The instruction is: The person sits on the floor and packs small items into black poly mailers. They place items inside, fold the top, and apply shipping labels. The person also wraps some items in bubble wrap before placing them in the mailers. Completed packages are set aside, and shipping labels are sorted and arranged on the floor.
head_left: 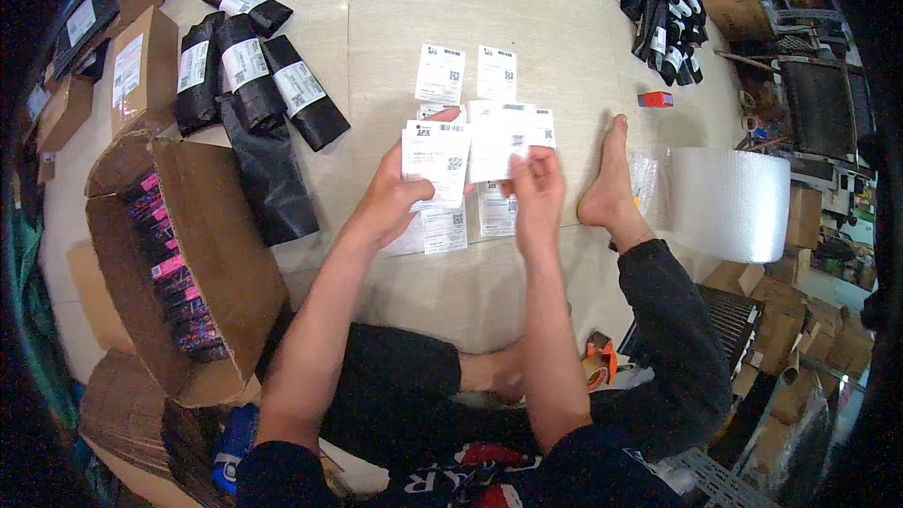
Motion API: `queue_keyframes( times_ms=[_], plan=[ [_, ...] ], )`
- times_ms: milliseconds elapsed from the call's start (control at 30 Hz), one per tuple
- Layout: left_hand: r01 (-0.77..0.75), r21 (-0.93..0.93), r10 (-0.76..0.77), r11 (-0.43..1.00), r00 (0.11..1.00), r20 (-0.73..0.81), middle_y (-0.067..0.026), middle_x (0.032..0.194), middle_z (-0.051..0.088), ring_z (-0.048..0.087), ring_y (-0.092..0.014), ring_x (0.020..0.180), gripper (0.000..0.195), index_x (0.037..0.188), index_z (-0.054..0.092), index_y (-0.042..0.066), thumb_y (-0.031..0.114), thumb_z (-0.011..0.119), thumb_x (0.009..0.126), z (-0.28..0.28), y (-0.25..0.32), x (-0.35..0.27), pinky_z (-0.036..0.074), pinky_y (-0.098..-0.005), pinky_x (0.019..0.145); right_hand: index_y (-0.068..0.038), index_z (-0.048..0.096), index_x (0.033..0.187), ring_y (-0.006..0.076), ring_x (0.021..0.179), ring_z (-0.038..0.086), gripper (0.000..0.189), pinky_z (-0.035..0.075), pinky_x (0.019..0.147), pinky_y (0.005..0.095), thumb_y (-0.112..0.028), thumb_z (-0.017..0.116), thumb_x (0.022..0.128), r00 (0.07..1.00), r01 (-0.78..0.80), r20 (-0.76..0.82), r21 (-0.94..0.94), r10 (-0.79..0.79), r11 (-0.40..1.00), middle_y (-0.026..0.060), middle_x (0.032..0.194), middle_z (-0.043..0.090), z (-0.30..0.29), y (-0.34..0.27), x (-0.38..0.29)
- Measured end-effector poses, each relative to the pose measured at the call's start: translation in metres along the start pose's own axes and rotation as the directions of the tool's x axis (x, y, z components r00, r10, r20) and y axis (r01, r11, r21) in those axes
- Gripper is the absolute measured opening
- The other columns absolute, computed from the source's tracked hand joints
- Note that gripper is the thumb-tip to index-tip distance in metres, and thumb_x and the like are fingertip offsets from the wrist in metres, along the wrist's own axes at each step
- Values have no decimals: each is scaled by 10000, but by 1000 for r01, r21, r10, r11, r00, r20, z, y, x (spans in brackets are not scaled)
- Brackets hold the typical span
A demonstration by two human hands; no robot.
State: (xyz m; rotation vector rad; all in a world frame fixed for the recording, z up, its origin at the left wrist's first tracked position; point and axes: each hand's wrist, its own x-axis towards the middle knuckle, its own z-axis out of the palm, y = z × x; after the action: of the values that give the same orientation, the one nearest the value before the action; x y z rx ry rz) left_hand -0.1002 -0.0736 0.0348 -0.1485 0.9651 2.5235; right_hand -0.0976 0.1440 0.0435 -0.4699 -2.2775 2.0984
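My left hand (395, 190) holds a stack of printed shipping labels (432, 173), its thumb across the lower edge. Beside it, my right hand (537, 173) grips another white label (494, 134), blurred, between thumb and fingers. Below the hands, several more labels lie on the pale floor in two rough columns, partly hidden; at the top are a left one (439, 74) and a right one (497, 73). The lower ones are a left label (446, 231) and a right label (498, 215).
Black wrapped parcels (243, 60) lie at upper left, above an open cardboard box (219, 240) of pink and dark packets. At right are a bubble wrap roll (730, 204), a small red box (656, 99) and more black parcels (674, 42). A tape roll (598, 372) sits near my legs.
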Motion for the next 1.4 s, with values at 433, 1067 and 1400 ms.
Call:
queue_keyframes(
  times_ms=[433, 1067, 1400],
  plan=[
    [-3, -86, 11, 996, 996, 91, -199, 1435, 637, 646, -280, 1333, 1024, 1637, 392, 25, -136, 426, 626, 7, 10, 1, 556, -434, 1130, -135, 652, 1277, 420, 1075, 651, 239, 533, 927, 525, -177, 646, 1041, 993, 98, 60, -890, -99, 446, 239, 1112, 616, -97, 40, 85],
    [-6, -1, 6, 1000, 1000, 27, -151, 1488, 618, 628, -291, 1357, 793, 1565, 412, 14, -99, 589, 801, -5, -3, -4, 494, -476, 1179, -65, 613, 1055, 97, 857, 610, 196, 469, 631, 245, -16, 767, 945, 979, 194, 124, -336, -160, 922, 12, 993, 627, 37, -20, -36],
    [8, -28, -8, 1000, 1000, 23, -152, 1481, 615, 628, -284, 1349, 775, 1562, 409, 17, -99, 622, 826, -9, -9, -5, 495, -477, 1176, -73, 562, 1012, 74, 837, 564, 234, 450, 618, 239, -5, 777, 948, 977, 206, 116, -293, -179, 934, -3, 966, 586, 42, -20, -40]
  ],
)
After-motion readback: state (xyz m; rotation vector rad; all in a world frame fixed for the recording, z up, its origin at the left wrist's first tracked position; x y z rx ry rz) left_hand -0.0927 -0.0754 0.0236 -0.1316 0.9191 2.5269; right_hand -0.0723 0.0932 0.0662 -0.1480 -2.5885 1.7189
